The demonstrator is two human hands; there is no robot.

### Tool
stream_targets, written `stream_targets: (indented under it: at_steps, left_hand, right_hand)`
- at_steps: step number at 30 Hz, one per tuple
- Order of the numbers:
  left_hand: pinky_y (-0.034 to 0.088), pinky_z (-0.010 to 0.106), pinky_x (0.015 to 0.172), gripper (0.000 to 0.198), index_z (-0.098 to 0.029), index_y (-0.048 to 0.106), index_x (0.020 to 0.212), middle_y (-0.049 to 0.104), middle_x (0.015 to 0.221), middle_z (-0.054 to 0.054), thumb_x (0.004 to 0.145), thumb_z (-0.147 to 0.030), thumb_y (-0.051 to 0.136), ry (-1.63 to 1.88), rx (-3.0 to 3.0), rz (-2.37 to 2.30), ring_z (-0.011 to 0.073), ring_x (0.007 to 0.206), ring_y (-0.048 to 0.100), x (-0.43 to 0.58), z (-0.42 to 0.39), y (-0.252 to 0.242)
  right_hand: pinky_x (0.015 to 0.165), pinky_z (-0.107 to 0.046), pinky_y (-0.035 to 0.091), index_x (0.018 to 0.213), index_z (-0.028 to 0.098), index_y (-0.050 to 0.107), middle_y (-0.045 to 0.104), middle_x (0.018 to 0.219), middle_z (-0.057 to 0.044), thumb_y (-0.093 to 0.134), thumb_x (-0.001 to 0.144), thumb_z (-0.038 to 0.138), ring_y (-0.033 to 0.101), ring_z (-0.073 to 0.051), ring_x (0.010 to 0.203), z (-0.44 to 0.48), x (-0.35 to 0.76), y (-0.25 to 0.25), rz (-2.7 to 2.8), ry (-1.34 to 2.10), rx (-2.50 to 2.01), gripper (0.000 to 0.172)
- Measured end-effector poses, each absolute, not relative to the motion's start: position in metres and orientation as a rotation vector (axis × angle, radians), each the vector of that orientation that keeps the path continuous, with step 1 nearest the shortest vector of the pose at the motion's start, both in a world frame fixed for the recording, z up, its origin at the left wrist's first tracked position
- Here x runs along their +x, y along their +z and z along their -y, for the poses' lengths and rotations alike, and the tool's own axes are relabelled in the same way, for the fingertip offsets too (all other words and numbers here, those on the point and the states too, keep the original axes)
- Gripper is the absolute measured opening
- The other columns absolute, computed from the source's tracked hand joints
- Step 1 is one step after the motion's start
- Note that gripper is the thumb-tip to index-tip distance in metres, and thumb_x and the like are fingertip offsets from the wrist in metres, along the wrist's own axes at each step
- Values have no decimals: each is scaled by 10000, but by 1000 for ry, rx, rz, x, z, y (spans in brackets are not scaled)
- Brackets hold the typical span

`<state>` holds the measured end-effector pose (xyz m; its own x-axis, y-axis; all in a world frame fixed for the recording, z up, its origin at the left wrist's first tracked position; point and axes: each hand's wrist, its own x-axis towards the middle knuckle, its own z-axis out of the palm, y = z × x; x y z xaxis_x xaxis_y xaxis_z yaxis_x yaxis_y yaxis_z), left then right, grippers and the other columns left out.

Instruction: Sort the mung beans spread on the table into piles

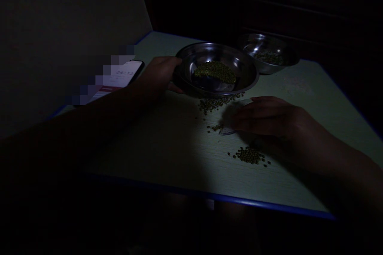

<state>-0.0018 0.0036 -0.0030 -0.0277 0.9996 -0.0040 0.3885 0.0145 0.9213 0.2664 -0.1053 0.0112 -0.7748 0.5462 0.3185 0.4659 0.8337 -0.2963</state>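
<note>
My left hand (163, 72) grips the left rim of a steel bowl (249, 81), thumb above and fingers below. Inside the bowl lies a heap of small green beans (215, 71). Loose beans (209, 104) are scattered on the table just under its near rim. My right hand (266, 115) is closed on a pale, thin piece (229, 128) with a curved edge, too dark to name. That edge is down near the tabletop, beside a few beans (214, 128). Closer to me sits a small separate pile of beans (249, 155).
A second steel bowl (269, 66), with beans or similar bits in it, stands behind to the right. On the left lies a phone (119, 75) with its screen lit. The pale green table (155, 147) has a blue edge, and a wall rises at the left. Light is dim.
</note>
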Motion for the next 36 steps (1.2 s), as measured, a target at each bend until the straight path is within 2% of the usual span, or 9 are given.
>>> stream_targets:
  at_steps: [3, 7, 14, 17, 23, 28, 32, 36]
  left_hand:
    - [599, 216, 590, 305, -108, 759, 1064, 798, 1162, 141, 1080, -205, 469, 1014, 1385, -1549, 189, 805, 752, -2, -3, -3]
    - [592, 232, 574, 298, -114, 766, 1051, 792, 1201, 149, 1063, -196, 480, 1031, 1366, -1552, 216, 852, 769, 0, 1, 0]
    - [592, 191, 571, 299, -129, 761, 1049, 801, 1094, 135, 1065, -204, 472, 1022, 1378, -1552, 181, 807, 745, 0, 2, 0]
    - [591, 184, 583, 297, -135, 762, 1067, 792, 1078, 134, 1070, -218, 477, 1015, 1406, -1533, 182, 823, 749, -1, 2, 0]
    - [584, 204, 565, 265, -137, 740, 971, 792, 1156, 143, 1062, -203, 501, 1043, 1359, -1522, 204, 868, 767, -1, -2, -3]
    - [584, 233, 559, 264, -147, 738, 933, 800, 1061, 118, 1052, -202, 508, 1068, 1324, -1523, 190, 763, 733, -2, -4, -5]
    - [589, 218, 561, 275, -143, 750, 953, 814, 1108, 125, 1052, -199, 499, 1049, 1355, -1523, 191, 799, 742, -1, -2, -4]
    - [575, 192, 541, 264, -139, 751, 988, 814, 1140, 136, 1047, -208, 503, 1056, 1332, -1543, 194, 820, 755, 0, -3, -3]
  right_hand:
    - [1096, -421, 553, 1215, 154, 832, 847, 1274, -104, 596, 1043, 82, 788, -252, 1199, 105, 266, 12, 2627, 288, -748, 301]
    - [1093, -422, 566, 1215, 193, 836, 844, 1289, -89, 594, 1049, 92, 790, -247, 1203, 104, 265, 10, 2628, 301, -747, 311]
    - [1094, -437, 566, 1185, 161, 843, 847, 1276, -102, 587, 1035, 79, 788, -261, 1209, 100, 266, 7, 2622, 338, -742, 308]
    - [1091, -445, 568, 1164, 186, 849, 847, 1277, -90, 605, 1016, 73, 784, -264, 1215, 99, 270, 12, 2620, 406, -765, 307]
    - [1116, -424, 575, 1158, 279, 852, 847, 1283, -38, 601, 1024, 85, 768, -237, 1249, 100, 271, 13, 2567, 435, -785, 344]
    - [1115, -419, 571, 1125, 212, 858, 858, 1247, -71, 589, 1008, 34, 779, -236, 1235, 98, 265, 6, 2567, 396, -700, 344]
    - [1124, -421, 568, 1150, 244, 865, 854, 1263, -53, 586, 1005, 34, 773, -235, 1252, 98, 263, 5, 2559, 362, -706, 377]
    - [1110, -441, 585, 1145, 212, 874, 853, 1256, -90, 584, 1008, 44, 780, -255, 1237, 98, 263, 5, 2561, 362, -696, 362]
